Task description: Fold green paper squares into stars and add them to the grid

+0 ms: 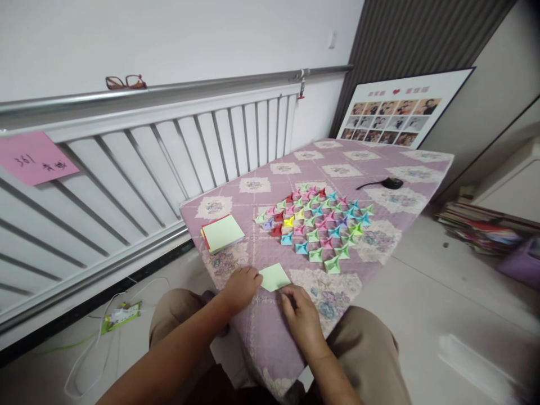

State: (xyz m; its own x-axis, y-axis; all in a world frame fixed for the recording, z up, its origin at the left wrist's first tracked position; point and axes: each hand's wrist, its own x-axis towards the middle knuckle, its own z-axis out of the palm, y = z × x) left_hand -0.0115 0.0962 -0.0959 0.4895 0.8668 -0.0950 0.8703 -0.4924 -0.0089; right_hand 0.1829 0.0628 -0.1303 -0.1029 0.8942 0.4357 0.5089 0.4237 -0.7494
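Note:
A pale green square of paper point(274, 277) lies on the tablecloth between my hands, one corner toward each. My left hand point(241, 288) is closed at its left corner, fingertips on the paper's edge. At the right corner, my right hand point(302, 318) has its fingers curled in, with thumb and forefinger against the paper; the fingertips are partly hidden. Just beyond are rows of small folded paper pieces point(312, 236) in green, pink, blue, red and yellow. To the left sits a stack of coloured paper squares point(223, 232) with a pale green sheet on top.
The purple patterned tablecloth point(270, 337) covers the narrow table. A small black object with a cord point(392, 183) lies toward the far right. White radiator point(189, 152) bars run along the left, glasses point(125, 82) above. A power strip point(122, 316) and cables are on the floor.

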